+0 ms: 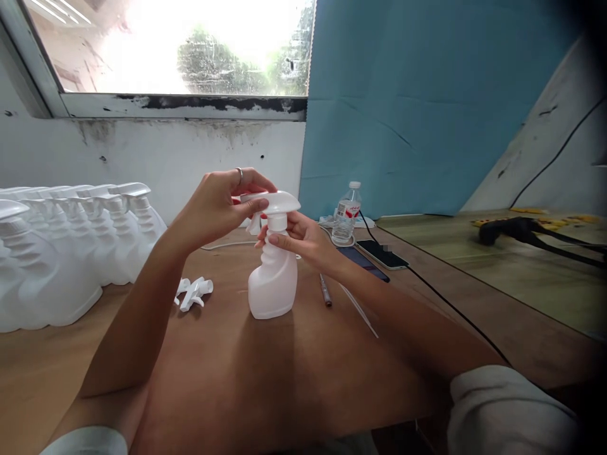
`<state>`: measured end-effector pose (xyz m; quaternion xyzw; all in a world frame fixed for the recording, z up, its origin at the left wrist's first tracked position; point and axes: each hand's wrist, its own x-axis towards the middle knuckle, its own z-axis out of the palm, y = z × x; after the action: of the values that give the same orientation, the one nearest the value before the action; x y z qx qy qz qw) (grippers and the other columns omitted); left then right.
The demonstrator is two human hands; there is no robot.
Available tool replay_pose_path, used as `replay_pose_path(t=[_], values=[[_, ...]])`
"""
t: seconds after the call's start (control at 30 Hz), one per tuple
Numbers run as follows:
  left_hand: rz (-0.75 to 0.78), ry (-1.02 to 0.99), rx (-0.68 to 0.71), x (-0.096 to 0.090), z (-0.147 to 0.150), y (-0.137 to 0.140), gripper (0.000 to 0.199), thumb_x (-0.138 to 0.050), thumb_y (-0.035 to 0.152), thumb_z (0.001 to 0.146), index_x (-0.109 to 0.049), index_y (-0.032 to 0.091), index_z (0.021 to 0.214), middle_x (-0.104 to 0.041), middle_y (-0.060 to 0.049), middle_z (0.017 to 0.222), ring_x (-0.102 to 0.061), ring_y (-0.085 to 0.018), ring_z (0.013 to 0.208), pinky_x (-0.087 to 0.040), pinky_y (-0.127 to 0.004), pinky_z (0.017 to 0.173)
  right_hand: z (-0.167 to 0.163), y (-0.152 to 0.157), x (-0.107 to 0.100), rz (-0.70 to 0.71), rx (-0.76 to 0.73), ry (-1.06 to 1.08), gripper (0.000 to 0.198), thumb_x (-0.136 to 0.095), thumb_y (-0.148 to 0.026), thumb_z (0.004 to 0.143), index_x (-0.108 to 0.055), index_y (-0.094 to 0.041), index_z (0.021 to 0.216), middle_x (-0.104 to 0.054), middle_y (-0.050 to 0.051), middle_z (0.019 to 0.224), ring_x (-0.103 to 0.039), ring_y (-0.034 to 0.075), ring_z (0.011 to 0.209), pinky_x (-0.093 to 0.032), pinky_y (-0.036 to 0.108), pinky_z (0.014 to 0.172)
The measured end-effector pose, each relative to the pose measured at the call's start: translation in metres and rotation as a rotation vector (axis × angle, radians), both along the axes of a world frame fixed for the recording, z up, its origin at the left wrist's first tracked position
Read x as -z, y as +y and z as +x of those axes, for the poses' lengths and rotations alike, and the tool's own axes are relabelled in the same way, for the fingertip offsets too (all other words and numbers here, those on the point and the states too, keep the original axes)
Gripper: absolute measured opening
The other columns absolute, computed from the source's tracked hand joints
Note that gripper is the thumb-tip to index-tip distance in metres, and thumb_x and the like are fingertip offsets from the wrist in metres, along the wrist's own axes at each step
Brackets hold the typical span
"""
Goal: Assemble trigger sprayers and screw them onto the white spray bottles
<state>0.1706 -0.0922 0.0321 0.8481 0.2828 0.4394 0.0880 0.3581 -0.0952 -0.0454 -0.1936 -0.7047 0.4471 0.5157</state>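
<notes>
A translucent white spray bottle [274, 284] stands upright on the brown table in front of me, with a white trigger sprayer head [281, 202] on its neck. My left hand [230, 199] is closed on the sprayer head, thumb on the near side and fingers over the top and behind. Around the bottle's neck, just below the head, my right hand [306, 240] is wrapped, its thumb across the front. To the left of the bottle lie loose white trigger sprayer parts [194, 292], partly hidden by my left forearm.
Rows of white spray bottles [95, 240] with heads stand at the left. On the right are a clear water bottle [346, 218], two phones [382, 254] with a black cable, a pen [325, 291] and thin white tubes [359, 309]. A wall with a window [190, 54] rises behind.
</notes>
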Motion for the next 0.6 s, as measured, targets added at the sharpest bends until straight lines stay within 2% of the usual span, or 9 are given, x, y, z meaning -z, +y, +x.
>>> replay_pose_path(t=[0.13,0.3,0.43,0.6], values=[[0.001,0.007,0.011,0.0018,-0.0005,0.0019,0.015,-0.062,0.027,0.081,-0.071,0.019,0.091,-0.072,-0.003,0.094,-0.063,-0.013,0.076,-0.053,-0.028,0.074,0.0013,0.0055,0.0022,-0.016,0.021,0.019,0.037,-0.076,-0.034,0.075,-0.059,-0.02,0.104,-0.068,0.005,0.097,-0.068,0.02,0.087,-0.056,0.034,0.075],[0.013,-0.004,0.018,0.0034,0.0023,0.0022,0.013,-0.06,0.024,0.081,-0.07,0.016,0.087,-0.072,-0.004,0.094,-0.062,-0.012,0.074,-0.053,-0.029,0.076,0.001,0.0076,0.0026,-0.088,-0.089,0.069,0.031,-0.069,-0.04,0.08,-0.059,-0.02,0.102,-0.067,0.006,0.099,-0.069,0.021,0.084,-0.057,0.034,0.069],[0.001,-0.012,0.055,0.0031,0.0027,0.0016,0.014,-0.061,0.025,0.081,-0.07,0.017,0.087,-0.072,-0.004,0.096,-0.062,-0.012,0.073,-0.053,-0.029,0.076,-0.003,0.0076,0.0041,-0.091,-0.009,0.136,0.04,-0.076,-0.035,0.073,-0.054,-0.024,0.105,-0.066,0.002,0.09,-0.069,0.019,0.075,-0.057,0.034,0.064],[-0.033,-0.005,0.047,0.0038,0.0032,0.0027,0.013,-0.062,0.025,0.081,-0.069,0.017,0.087,-0.072,-0.006,0.095,-0.062,-0.013,0.075,-0.053,-0.031,0.077,-0.0079,0.0068,0.0061,-0.104,-0.049,0.141,0.041,-0.072,-0.041,0.076,-0.052,-0.025,0.109,-0.065,0.001,0.088,-0.066,0.017,0.069,-0.056,0.033,0.061]])
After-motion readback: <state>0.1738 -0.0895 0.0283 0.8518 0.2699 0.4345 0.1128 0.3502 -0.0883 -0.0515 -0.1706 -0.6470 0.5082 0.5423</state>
